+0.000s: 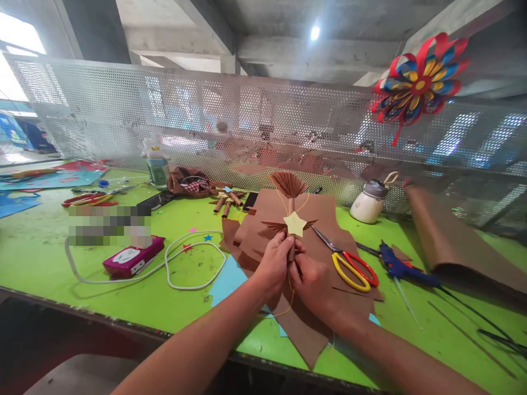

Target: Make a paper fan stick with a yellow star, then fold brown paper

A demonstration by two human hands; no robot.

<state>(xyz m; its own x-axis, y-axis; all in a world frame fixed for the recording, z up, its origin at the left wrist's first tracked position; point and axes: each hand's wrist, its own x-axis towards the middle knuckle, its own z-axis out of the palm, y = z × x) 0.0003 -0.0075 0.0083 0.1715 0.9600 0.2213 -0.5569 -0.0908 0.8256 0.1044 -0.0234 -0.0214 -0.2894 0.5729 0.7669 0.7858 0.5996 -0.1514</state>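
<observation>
A brown paper ornament is held upright in the middle of the head view. It has a rolled tube body, a pleated fan at its top, small pleated wings and a pale yellow star on the front. My left hand pinches the tube below the star. My right hand grips the tube's lower end, fingers closed, close beside the left. A thin yellow cord loops around the fan and also hangs below the hands. Brown paper sheets lie underneath.
Right of the hands lie scissors and a blue glue gun with a trailing cable. A white bottle stands behind. Left are a purple power strip with a white cord and several paper figures. A perforated metal screen bounds the table.
</observation>
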